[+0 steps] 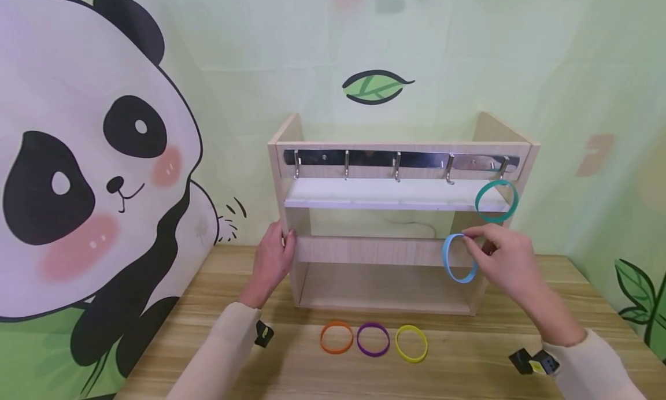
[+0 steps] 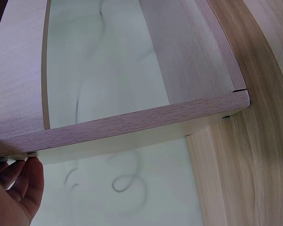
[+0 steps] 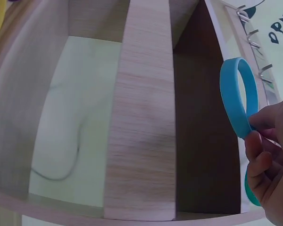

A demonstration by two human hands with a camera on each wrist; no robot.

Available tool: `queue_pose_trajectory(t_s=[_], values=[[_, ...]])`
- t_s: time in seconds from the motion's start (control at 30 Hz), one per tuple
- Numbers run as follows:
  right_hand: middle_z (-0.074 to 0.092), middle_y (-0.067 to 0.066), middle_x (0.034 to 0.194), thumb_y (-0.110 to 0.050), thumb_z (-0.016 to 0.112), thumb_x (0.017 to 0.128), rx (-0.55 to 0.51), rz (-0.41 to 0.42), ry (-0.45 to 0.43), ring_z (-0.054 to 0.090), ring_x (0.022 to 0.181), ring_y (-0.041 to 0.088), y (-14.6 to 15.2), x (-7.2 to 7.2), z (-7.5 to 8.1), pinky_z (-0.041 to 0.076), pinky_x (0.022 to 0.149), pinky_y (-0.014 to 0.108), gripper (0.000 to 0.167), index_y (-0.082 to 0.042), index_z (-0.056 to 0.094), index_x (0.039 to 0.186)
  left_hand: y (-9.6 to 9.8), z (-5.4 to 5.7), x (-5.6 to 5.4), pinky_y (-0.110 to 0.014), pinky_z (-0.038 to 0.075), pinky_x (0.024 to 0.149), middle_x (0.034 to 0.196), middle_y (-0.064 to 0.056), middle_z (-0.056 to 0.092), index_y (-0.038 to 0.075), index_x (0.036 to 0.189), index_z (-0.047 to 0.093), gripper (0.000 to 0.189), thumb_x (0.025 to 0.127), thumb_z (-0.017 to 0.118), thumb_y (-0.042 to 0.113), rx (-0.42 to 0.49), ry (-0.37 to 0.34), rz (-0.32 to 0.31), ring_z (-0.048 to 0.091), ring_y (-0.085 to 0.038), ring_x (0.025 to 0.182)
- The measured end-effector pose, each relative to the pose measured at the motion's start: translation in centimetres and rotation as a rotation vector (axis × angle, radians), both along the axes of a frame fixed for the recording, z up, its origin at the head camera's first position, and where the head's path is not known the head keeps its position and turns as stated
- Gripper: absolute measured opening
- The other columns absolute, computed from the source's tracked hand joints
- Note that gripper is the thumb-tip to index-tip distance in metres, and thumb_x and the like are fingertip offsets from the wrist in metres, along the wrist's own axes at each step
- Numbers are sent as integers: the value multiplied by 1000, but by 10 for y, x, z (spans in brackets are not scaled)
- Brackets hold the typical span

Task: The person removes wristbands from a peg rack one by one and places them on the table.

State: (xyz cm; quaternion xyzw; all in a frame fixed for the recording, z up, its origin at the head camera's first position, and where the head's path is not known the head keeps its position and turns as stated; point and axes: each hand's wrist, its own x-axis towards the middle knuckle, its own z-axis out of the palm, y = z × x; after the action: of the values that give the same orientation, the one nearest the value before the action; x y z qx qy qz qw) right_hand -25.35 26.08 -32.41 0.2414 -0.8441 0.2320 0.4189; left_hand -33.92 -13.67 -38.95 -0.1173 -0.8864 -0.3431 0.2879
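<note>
Between thumb and fingers, my right hand (image 1: 507,255) pinches a light blue wristband (image 1: 446,259), held in front of the shelf's right side. The same blue band (image 3: 232,89) shows in the right wrist view beside the hand (image 3: 273,160). My left hand (image 1: 273,258) holds the left side panel of the wooden shelf (image 1: 359,251); in the left wrist view its fingertips (image 2: 34,181) touch the panel. A green wristband (image 1: 478,200) hangs from the rightmost hook (image 1: 503,167) of the metal rail. Orange (image 1: 321,342), purple (image 1: 359,343) and yellow (image 1: 398,345) wristbands lie in a row on the table.
The metal hook rail (image 1: 364,157) runs along the shelf's top front board, with several hooks. Below it is a white shelf board (image 1: 343,197). The shelf stands on a wood-grain table (image 1: 458,365) against a printed backdrop (image 1: 250,99) with a panda.
</note>
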Motion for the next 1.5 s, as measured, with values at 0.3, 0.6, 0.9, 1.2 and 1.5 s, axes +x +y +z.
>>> queue_pose_trajectory(t_s=[0.3,0.6,0.9,1.2,1.5], values=[[61,-2,66,7,74,71,31,13,-41,43,47,1,6,1,-22,34,40,15,15,-3,71,82,-1,0,0,-41,52,70,101,-14,56,3,117,54,29,99,43,23,2,-6,0,57,-26,85],[62,-5,67,7,76,68,74,51,-78,43,49,-1,13,1,-51,35,43,13,19,-7,71,80,-1,0,0,-42,51,70,101,-14,56,3,116,54,29,99,44,23,-1,12,4,57,-26,85],[63,-4,70,7,74,70,85,55,-153,42,49,-4,16,1,-78,35,41,12,18,-7,70,81,-1,-1,-1,-43,50,70,100,-13,56,2,114,55,28,98,44,22,4,23,11,56,-26,84],[64,-6,75,1,74,75,104,21,-313,42,53,-4,16,8,-105,38,43,18,14,-9,69,84,-1,0,-1,-43,49,71,101,-15,56,2,116,55,29,98,45,22,2,27,6,56,-27,84],[65,-3,76,0,73,76,130,38,-424,47,56,-3,15,9,-122,43,47,18,11,-9,69,82,-1,0,-1,-44,50,72,102,-14,56,2,116,54,29,98,44,23,10,9,4,56,-27,86]])
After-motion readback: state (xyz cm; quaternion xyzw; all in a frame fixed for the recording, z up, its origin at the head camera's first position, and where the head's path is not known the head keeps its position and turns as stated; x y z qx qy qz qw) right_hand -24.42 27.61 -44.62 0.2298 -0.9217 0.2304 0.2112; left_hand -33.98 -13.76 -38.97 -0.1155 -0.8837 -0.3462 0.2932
